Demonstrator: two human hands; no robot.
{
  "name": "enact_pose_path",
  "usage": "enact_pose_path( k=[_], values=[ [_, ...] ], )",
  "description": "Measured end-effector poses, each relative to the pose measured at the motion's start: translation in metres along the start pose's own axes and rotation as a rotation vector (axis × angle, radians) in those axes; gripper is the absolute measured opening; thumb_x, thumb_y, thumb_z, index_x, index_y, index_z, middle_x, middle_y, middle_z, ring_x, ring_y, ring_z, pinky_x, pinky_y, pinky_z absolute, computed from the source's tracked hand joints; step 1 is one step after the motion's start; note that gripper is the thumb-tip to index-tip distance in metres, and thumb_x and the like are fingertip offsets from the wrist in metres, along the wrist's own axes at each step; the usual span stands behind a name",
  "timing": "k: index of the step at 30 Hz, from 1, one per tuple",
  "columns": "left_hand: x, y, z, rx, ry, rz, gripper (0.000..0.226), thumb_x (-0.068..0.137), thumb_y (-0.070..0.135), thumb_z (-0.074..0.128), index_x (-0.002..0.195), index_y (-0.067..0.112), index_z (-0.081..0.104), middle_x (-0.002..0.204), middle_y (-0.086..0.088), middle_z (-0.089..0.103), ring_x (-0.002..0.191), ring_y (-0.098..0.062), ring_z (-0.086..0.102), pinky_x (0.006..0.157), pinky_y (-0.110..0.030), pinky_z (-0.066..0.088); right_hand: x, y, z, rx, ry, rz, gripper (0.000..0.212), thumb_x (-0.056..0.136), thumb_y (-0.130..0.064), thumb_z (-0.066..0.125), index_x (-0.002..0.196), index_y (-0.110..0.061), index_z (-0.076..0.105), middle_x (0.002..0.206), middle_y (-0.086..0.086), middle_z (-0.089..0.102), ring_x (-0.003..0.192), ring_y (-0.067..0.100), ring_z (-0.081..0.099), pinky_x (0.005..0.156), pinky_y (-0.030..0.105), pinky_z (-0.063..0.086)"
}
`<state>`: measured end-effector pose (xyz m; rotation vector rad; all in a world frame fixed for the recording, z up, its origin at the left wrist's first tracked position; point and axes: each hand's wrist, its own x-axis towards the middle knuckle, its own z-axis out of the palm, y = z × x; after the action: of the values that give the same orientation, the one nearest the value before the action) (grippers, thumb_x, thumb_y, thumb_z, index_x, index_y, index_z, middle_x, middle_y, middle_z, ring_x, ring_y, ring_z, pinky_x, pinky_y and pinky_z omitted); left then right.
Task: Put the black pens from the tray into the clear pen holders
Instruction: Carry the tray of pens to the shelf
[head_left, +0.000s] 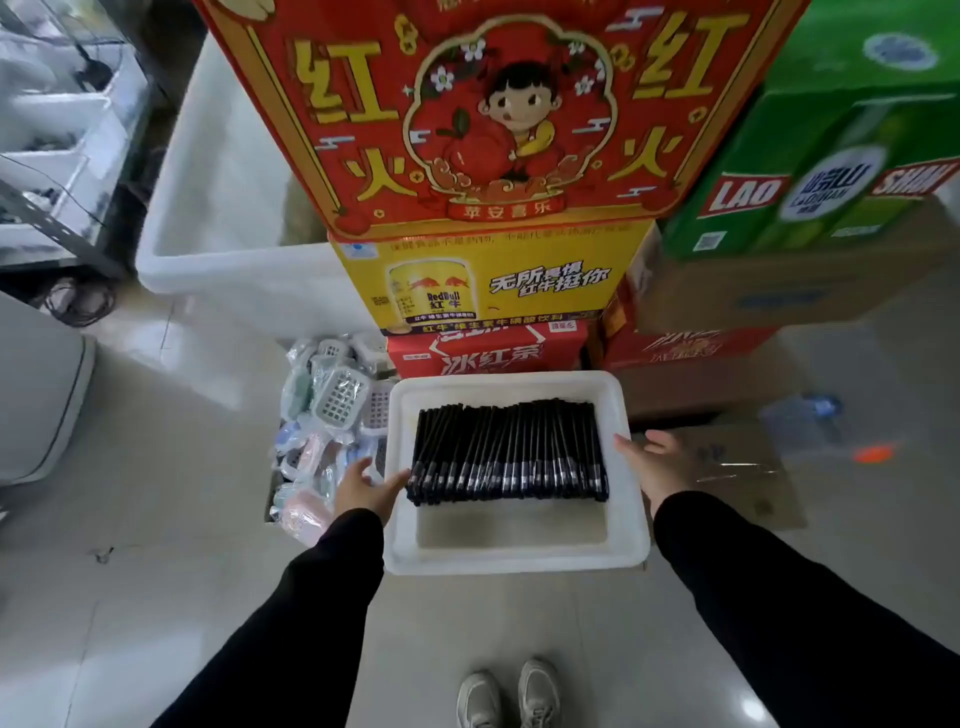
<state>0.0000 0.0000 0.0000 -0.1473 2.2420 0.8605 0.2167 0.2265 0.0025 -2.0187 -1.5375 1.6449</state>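
A white plastic tray (514, 558) is in the middle of the view above the floor, with a tight row of several black pens (506, 452) lying side by side in its far half. My left hand (366, 488) is at the tray's left rim with straight fingers reaching toward the pens' ends. My right hand (657, 465) lies against the tray's right rim, fingers extended. Both arms are in black sleeves. No clear pen holder is visible in the head view.
Stacked drink cartons, red (488, 104), yellow (488, 280) and green (831, 156), rise just behind the tray. A pile of bagged small goods (327, 431) lies left of it. A large white tub (218, 208) stands at the back left. A flat cardboard sheet (743, 467) lies to the right. My shoes (511, 693) are on the tiled floor.
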Motion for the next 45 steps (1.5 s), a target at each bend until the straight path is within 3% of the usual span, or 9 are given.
enact_pose_path(
  k=[5, 8, 14, 20, 23, 26, 34, 40, 45],
  values=[
    [0.024, -0.005, 0.019, 0.004, -0.010, -0.006, 0.065, 0.082, 0.022, 0.073, 0.137, 0.004, 0.042, 0.128, -0.022, 0.054, 0.114, -0.033, 0.055, 0.098, -0.034, 0.039, 0.026, 0.021, 0.017, -0.030, 0.015, 0.024, 0.070, 0.083, -0.040, 0.069, 0.140, -0.017, 0.037, 0.139, 0.007, 0.045, 0.119, 0.029, 0.051, 0.103, 0.047, 0.041],
    [0.029, -0.007, 0.026, 0.035, 0.027, 0.010, 0.057, 0.083, 0.019, 0.072, 0.130, -0.001, 0.047, 0.120, -0.022, 0.059, 0.110, -0.032, 0.058, 0.095, -0.034, 0.041, 0.033, 0.027, 0.021, -0.054, 0.034, 0.031, 0.059, 0.084, -0.038, 0.068, 0.134, -0.015, 0.046, 0.124, 0.001, 0.054, 0.112, 0.028, 0.055, 0.099, 0.046, 0.045],
    [0.037, -0.009, 0.028, 0.106, 0.054, 0.054, 0.029, 0.083, 0.022, 0.072, 0.094, 0.002, 0.053, 0.081, -0.006, 0.055, 0.085, -0.025, 0.055, 0.076, -0.030, 0.040, 0.044, 0.038, 0.023, -0.011, 0.062, 0.048, 0.044, 0.076, -0.045, 0.069, 0.110, -0.018, 0.059, 0.102, 0.001, 0.065, 0.095, 0.024, 0.061, 0.093, 0.044, 0.049],
    [0.018, -0.007, 0.022, 0.149, 0.168, 0.108, 0.041, 0.082, 0.018, 0.071, 0.061, 0.011, 0.037, 0.060, -0.002, 0.040, 0.067, -0.023, 0.042, 0.059, -0.031, 0.025, 0.026, 0.033, 0.011, 0.047, 0.076, 0.045, 0.029, 0.082, -0.034, 0.070, 0.096, -0.011, 0.060, 0.081, -0.002, 0.061, 0.084, 0.023, 0.059, 0.079, 0.035, 0.046],
    [0.005, -0.006, 0.016, 0.139, 0.203, 0.119, 0.038, 0.082, 0.016, 0.069, 0.061, 0.010, 0.038, 0.059, -0.003, 0.041, 0.069, -0.025, 0.044, 0.056, -0.033, 0.025, 0.007, 0.027, 0.001, 0.103, 0.100, 0.038, 0.022, 0.085, -0.027, 0.068, 0.087, -0.010, 0.054, 0.076, 0.000, 0.055, 0.080, 0.023, 0.054, 0.077, 0.035, 0.044],
    [-0.011, 0.000, 0.010, 0.116, 0.216, 0.136, 0.038, 0.084, 0.015, 0.069, 0.061, 0.012, 0.038, 0.059, -0.002, 0.043, 0.070, -0.025, 0.046, 0.063, -0.030, 0.029, -0.014, 0.018, -0.014, 0.102, 0.106, 0.015, 0.026, 0.085, -0.030, 0.066, 0.073, -0.011, 0.052, 0.072, 0.004, 0.053, 0.070, 0.022, 0.051, 0.071, 0.034, 0.042],
    [-0.063, 0.038, -0.008, 0.040, 0.207, 0.262, 0.034, 0.084, 0.021, 0.070, 0.066, 0.008, 0.043, 0.063, -0.004, 0.044, 0.064, -0.024, 0.044, 0.053, -0.031, 0.028, -0.057, -0.008, -0.060, 0.164, 0.150, -0.037, 0.024, 0.082, -0.037, 0.067, 0.073, -0.019, 0.053, 0.075, -0.001, 0.057, 0.073, 0.019, 0.054, 0.074, 0.035, 0.041],
    [-0.117, 0.076, -0.007, 0.052, 0.177, 0.358, 0.048, 0.086, 0.021, 0.068, 0.055, 0.014, 0.031, 0.055, 0.000, 0.034, 0.051, -0.014, 0.032, 0.050, -0.030, 0.022, -0.094, -0.022, -0.111, 0.254, 0.250, -0.054, 0.029, 0.081, -0.037, 0.070, 0.071, -0.017, 0.051, 0.070, -0.002, 0.054, 0.071, 0.020, 0.052, 0.073, 0.031, 0.040],
    [-0.139, 0.103, 0.008, 0.119, 0.080, 0.457, 0.034, 0.087, 0.029, 0.067, 0.072, 0.003, 0.051, 0.062, -0.004, 0.046, 0.067, -0.024, 0.047, 0.059, -0.031, 0.029, -0.122, -0.023, -0.157, 0.322, 0.385, -0.070, 0.041, 0.080, -0.041, 0.072, 0.063, -0.010, 0.050, 0.063, 0.003, 0.050, 0.062, 0.020, 0.048, 0.064, 0.029, 0.039]
  ],
)
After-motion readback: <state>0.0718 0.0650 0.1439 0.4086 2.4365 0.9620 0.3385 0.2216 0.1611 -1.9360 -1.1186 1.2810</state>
